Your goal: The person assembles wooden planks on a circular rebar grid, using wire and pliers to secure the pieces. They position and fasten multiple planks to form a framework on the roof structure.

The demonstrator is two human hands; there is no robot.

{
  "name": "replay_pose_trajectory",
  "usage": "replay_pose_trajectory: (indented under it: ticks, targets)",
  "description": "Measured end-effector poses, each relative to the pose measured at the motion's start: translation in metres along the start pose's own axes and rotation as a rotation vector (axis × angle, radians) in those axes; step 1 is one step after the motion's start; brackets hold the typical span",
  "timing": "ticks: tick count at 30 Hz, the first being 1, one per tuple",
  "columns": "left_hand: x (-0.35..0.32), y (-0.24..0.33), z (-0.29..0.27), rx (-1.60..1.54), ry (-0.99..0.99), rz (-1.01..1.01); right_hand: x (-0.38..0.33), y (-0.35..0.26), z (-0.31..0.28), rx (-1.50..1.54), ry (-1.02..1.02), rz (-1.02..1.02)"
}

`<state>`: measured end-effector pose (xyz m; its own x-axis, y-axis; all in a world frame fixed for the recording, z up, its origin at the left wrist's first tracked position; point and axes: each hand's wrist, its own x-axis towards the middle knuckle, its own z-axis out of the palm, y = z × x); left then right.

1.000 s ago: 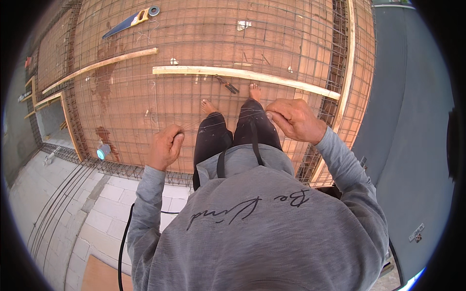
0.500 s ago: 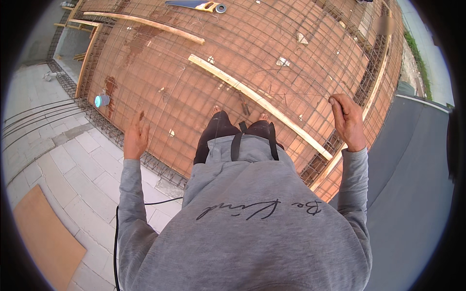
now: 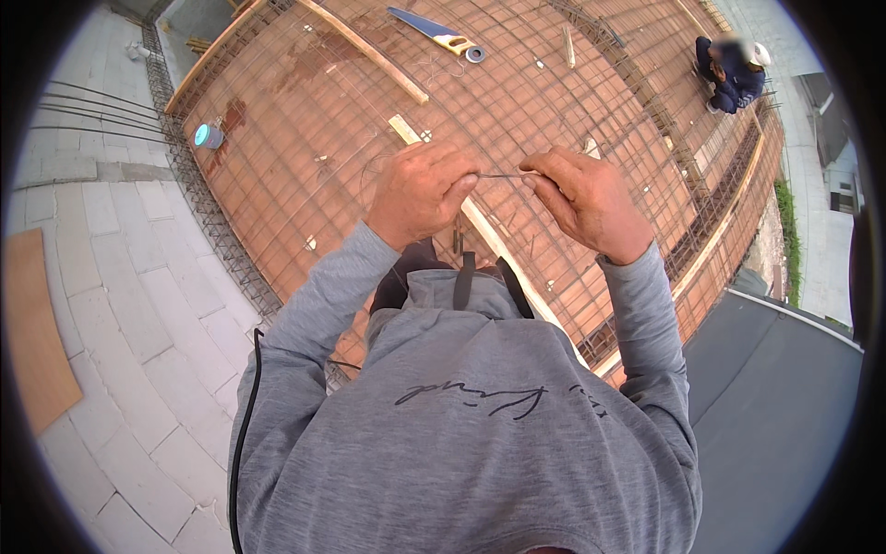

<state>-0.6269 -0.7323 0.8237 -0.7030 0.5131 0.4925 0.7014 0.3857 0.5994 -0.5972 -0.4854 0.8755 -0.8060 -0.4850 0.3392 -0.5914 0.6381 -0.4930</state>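
Observation:
A thin dark wire [image 3: 500, 175] is stretched between my two hands, raised in front of my body above the rebar grid [image 3: 305, 185]. My left hand [image 3: 420, 192] pinches one end between thumb and fingers. Opposite it, my right hand [image 3: 591, 203] pinches the other end the same way, a short gap apart. A fine loose strand curves out beside my left hand. Below them, a long wooden batten [image 3: 503, 254] lies slantwise on the grid, partly hidden by my hands and clothing. A dark slender tool [image 3: 459, 240] shows beside it, its kind unclear.
A hand saw [image 3: 429, 31] with a grey roll [image 3: 475, 54] at its handle lies farther off. A blue-lidded container [image 3: 209, 137] stands left. Another batten [image 3: 369, 54] crosses the grid. At far right a person [image 3: 734, 78] crouches. Pale blocks [image 3: 129, 323] pave the left side.
Both hands have come inward from wide apart and now hold the wire between them. My left hand went from open to pinching. The view has shifted, bringing the crouching person into sight.

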Motion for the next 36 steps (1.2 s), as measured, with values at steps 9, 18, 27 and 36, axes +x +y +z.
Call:
replay_pose_trajectory:
  ticks: [9,18,27,36]
  targets:
    - [0.006,0.018,-0.01,-0.055,-0.088,-0.097,0.0,-0.001,-0.017,-0.031,-0.166,-0.14]
    - [0.017,0.039,-0.018,-0.045,0.029,-0.151,-0.003,0.004,-0.029,-0.042,-0.09,-0.124]
    - [0.03,0.051,-0.017,0.0,0.032,-0.191,0.004,0.0,-0.019,0.116,0.12,0.04]
    - [0.059,0.043,-0.018,-0.147,0.14,-0.119,0.05,-0.035,0.032,0.735,0.846,0.082]
